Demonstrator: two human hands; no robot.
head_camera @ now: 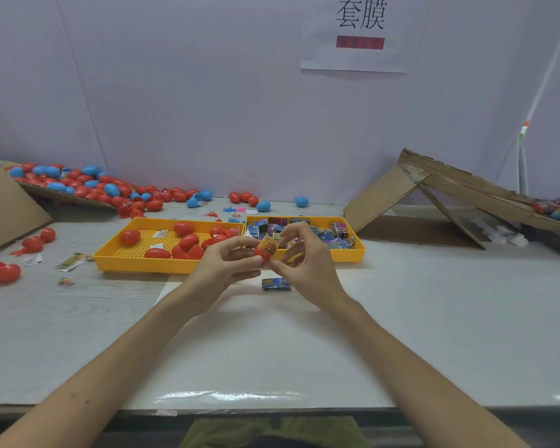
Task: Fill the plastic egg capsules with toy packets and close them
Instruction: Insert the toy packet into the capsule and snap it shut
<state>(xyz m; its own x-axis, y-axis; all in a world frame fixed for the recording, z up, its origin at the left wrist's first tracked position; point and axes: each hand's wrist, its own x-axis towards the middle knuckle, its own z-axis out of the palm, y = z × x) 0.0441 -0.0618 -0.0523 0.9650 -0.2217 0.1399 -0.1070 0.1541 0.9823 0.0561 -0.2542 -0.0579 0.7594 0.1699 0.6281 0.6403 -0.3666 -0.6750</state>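
Observation:
My left hand (226, 263) grips a red egg capsule half (261, 253) above the table, just in front of the yellow trays. A yellow toy packet (269, 244) sticks out of its open end, and my right hand (299, 253) pinches that packet from the right. The left yellow tray (123, 253) holds several red capsules (188, 241). In the right yellow tray (353, 253) lie several folded toy packets (333, 236). A blue packet (276, 283) lies on the table below my hands.
Red and blue capsules (87, 185) are heaped on cardboard at the back left, with more scattered along the wall. A folded cardboard box (433, 202) stands at the right. Loose red capsules (2, 272) and small wrappers (70, 261) lie at the left.

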